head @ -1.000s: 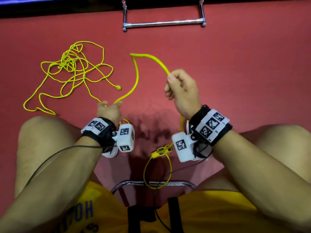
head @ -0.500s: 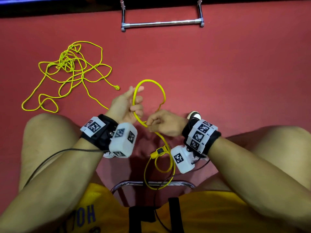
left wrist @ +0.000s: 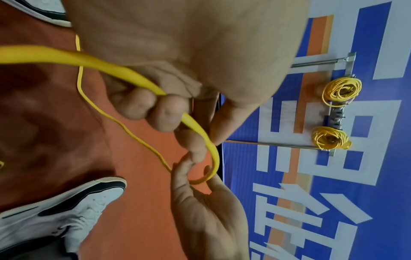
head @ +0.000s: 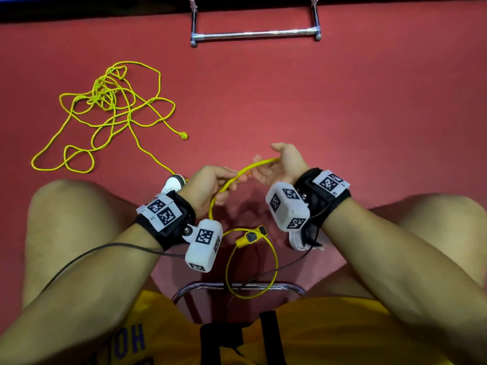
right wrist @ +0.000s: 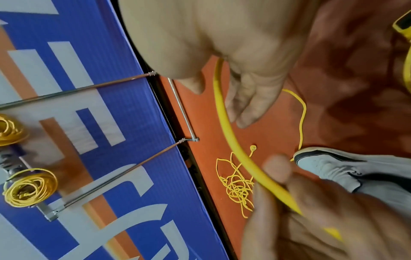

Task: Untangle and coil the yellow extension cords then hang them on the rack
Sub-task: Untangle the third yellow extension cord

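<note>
A yellow extension cord [head: 249, 168] runs between my hands above my lap. My left hand [head: 226, 180] grips it with curled fingers [left wrist: 155, 109]. My right hand [head: 266, 164] is turned palm up with fingers [right wrist: 249, 105] nearly straight, and the cord [right wrist: 222, 114] passes between its thumb and fingers. A coiled loop [head: 274, 262] with a yellow plug [head: 249, 237] hangs below my left hand. The remaining cord lies in a tangle [head: 110, 106] on the red floor at the far left. The wall rack [left wrist: 347, 70] carries two coiled yellow cords [left wrist: 342, 91].
The rack's chrome foot bar [head: 255, 35] lies on the floor straight ahead. My shoes [head: 174, 183] [left wrist: 55, 211] rest on the floor beside the cord. A chrome stool rim [head: 237, 287] sits between my knees. A loose plug end [head: 183, 135] lies right of the tangle.
My right hand let go of its pinch near my left hand, moved up and right, and turned palm up. My left hand closed its fingers round the cord. The raised loop came down.
</note>
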{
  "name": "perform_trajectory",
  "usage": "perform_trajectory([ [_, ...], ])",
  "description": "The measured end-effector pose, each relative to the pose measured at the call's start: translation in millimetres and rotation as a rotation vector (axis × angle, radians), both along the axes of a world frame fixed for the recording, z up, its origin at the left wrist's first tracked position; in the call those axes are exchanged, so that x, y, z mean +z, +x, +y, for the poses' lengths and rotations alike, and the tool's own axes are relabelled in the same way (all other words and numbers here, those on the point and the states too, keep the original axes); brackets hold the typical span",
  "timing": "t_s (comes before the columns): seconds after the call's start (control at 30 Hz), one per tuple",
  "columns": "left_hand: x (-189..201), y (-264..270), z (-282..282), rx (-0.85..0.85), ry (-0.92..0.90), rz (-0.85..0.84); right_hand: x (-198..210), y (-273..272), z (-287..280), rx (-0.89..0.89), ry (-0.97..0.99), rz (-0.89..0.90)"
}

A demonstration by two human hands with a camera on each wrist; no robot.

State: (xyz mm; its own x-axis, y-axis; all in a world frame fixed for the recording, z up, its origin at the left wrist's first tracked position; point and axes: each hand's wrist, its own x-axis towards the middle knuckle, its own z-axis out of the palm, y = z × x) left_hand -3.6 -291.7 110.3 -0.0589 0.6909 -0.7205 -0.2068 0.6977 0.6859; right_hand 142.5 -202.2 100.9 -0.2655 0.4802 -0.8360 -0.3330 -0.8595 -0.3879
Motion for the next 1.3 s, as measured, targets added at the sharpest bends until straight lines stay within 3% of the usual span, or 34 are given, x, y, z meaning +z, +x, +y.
perform_trajectory([
  [0.07, -1, 1, -3, -0.068, -0.091, 0.022, -2, -3, 1, -0.119, 0.051, -0.098],
  [0.13, -2, 2, -7, -0.113, -0.209, 0.029, -3, -4, -2, -0.103, 0.169, -0.167],
  [0.2, -5, 3, -8, -0.064, -0.220, -0.010, 2, -7, -10, 0.105, 0.322, -0.128],
  [0.33, -7, -7, 0, 0.270, -0.071, -0.216, 15, -6, -33, 0.675, 0.527, 0.139],
  [0.4, -3, -14, 8, 0.396, -0.032, -0.276, 13, -5, -44, 0.897, 0.597, 0.165],
  [0.53, 5, -24, 15, 0.678, 0.075, -0.378, 3, -4, -48, 1.067, 0.636, 0.033],
  [0.63, 6, -31, 16, 0.709, 0.115, -0.377, 3, -3, -45, 1.134, 0.618, -0.093],
  [0.7, 3, -28, 15, 0.629, 0.090, -0.350, 3, -5, -40, 1.097, 0.632, -0.204],
  [0.77, -1, -17, 13, 0.507, 0.078, -0.265, 6, -6, -29, 0.845, 0.591, -0.244],
  [0.87, 3, 2, 4, 0.244, 0.075, -0.181, 12, -3, -10, 0.468, 0.403, -0.170],
  [1.0, 10, 9, -8, -0.076, 0.076, -0.256, 4, 1, -6, 0.335, 0.289, -0.084],
  [1.1, 6, 9, -12, -0.240, 0.004, -0.094, 3, -2, -8, 0.268, 0.299, -0.041],
  [1.13, 4, 8, -11, -0.228, -0.018, -0.022, 3, -2, -8, 0.251, 0.325, -0.034],
  [1.2, -5, 1, -4, -0.047, -0.070, 0.028, 5, 2, -7, 0.316, 0.416, -0.017],
  [1.3, -12, -14, 9, 0.366, -0.069, -0.203, 3, 2, -18, 0.638, 0.545, 0.054],
])
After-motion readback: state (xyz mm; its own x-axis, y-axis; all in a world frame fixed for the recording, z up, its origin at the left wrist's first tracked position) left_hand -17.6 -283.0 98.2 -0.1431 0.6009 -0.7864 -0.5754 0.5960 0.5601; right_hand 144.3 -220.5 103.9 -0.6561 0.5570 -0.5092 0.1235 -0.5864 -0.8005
